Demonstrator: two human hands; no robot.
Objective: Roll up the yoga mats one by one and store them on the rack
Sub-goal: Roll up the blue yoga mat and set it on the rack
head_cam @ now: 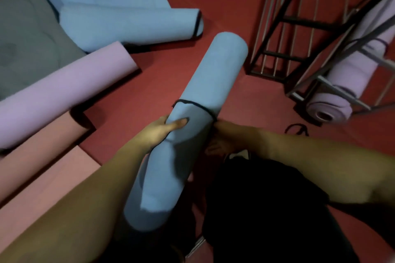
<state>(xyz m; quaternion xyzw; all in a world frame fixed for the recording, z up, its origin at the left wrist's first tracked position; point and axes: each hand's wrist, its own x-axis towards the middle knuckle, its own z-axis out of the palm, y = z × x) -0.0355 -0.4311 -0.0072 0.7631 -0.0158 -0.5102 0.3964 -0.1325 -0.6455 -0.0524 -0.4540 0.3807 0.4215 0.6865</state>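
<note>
Blue rolled mat [192, 126] gripped by left hand [162, 129], far end near rack [284, 34].

The left hand [164, 127] grips the rolled blue mat [205, 96] from its left side, thumb laid across the top, the other fingers hidden beneath the roll. The left forearm runs down and away from the grip. The right forearm reaches in from the opposite side; the right hand is hidden behind the mat, its state unreadable.
</note>
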